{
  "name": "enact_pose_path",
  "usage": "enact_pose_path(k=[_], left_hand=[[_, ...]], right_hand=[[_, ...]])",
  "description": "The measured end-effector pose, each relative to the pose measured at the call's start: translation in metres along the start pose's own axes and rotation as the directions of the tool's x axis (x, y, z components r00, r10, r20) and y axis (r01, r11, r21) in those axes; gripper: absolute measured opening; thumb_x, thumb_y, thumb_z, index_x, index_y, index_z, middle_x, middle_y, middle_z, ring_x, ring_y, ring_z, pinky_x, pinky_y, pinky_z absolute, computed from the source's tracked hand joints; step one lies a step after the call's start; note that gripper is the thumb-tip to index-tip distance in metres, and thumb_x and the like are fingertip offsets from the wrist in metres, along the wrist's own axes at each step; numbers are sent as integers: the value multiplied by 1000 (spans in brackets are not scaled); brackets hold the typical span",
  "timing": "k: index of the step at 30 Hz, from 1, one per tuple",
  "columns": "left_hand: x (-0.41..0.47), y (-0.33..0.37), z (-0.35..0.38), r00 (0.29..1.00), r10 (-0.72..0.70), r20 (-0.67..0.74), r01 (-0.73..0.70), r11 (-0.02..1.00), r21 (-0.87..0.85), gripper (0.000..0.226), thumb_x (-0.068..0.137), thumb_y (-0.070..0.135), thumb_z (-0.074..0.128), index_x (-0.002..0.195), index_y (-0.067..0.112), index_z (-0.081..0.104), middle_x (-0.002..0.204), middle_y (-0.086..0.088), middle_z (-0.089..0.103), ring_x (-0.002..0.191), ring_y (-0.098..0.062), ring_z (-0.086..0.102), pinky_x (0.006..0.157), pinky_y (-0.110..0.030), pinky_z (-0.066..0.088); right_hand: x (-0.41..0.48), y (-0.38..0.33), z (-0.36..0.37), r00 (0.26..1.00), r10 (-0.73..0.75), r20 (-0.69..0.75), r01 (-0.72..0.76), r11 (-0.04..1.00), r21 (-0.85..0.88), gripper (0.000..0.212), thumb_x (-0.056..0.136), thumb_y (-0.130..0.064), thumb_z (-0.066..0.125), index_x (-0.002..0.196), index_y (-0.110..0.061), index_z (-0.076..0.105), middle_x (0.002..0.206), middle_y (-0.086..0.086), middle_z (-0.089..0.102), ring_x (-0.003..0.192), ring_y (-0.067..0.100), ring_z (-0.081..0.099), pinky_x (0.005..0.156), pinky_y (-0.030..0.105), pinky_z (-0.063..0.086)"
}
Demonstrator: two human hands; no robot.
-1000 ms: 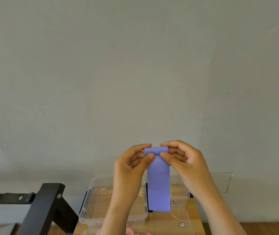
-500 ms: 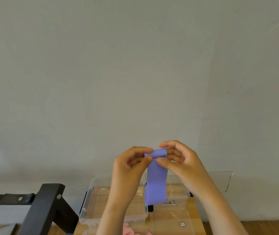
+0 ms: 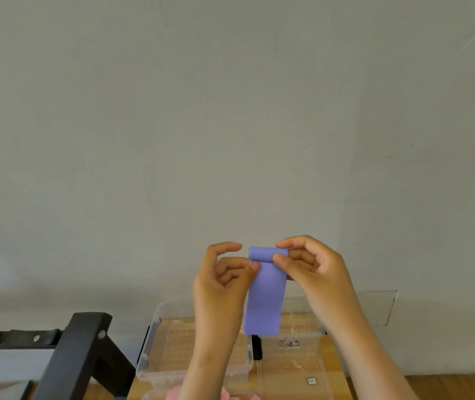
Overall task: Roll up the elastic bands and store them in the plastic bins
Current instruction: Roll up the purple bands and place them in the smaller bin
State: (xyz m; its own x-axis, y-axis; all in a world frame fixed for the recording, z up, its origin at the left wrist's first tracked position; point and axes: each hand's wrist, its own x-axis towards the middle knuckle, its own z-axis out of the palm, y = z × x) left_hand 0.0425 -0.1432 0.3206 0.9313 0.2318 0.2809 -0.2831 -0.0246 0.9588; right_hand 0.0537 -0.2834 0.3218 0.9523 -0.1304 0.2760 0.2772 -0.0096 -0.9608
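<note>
A purple elastic band (image 3: 265, 295) hangs in the air in front of the wall, its top edge curled into a small roll. My right hand (image 3: 314, 272) pinches the right end of that roll between thumb and fingers. My left hand (image 3: 224, 281) touches the band's left edge with its thumb tip, fingers curled beside the roll. Below stand clear plastic bins: one at the left (image 3: 155, 342) and one at the right (image 3: 314, 339), both partly hidden by my forearms. Something pink (image 3: 172, 395) lies at the bottom edge.
The bins sit on a wooden table (image 3: 337, 370) against a plain grey wall. A black angled frame (image 3: 77, 353) stands at the lower left. A clear bin lid (image 3: 380, 307) leans on the wall at the right.
The hanging part of the band has grown shorter as the roll at the top grew. My left forefinger has lifted off the roll.
</note>
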Motion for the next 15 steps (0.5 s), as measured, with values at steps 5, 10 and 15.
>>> enact_pose_path(k=[5, 10, 15], left_hand=[[-5, 0, 6, 997, 49, -61, -47, 998, 30, 18, 84, 0, 70, 85, 18, 71, 78, 6, 73, 78, -10, 70, 72, -21, 55], [-3, 1, 6, 998, 43, -52, -42, 999, 20, 19, 84, -2, 69, 82, 16, 73, 79, 7, 74, 77, -9, 70, 71, -19, 54], [-1, 2, 5, 998, 37, -45, -35, 999, 26, 23, 84, -3, 68, 77, 18, 73, 77, 6, 74, 75, -8, 69, 70, -17, 52]], right_hand=[[0, 0, 2, 999, -17, -28, 17, 1000, -13, 11, 85, -8, 71, 90, -18, 70, 79, 1, 73, 74, 13, 69, 69, 25, 55], [1, 2, 0, 1000, -14, -26, 13, 1000, -11, 12, 85, -9, 70, 91, -19, 70, 79, -1, 73, 74, 13, 70, 69, 26, 56], [3, 3, -2, 1000, -2, -17, 2, 1000, -2, 12, 85, -9, 70, 91, -20, 70, 80, 2, 73, 76, 18, 71, 70, 28, 58]])
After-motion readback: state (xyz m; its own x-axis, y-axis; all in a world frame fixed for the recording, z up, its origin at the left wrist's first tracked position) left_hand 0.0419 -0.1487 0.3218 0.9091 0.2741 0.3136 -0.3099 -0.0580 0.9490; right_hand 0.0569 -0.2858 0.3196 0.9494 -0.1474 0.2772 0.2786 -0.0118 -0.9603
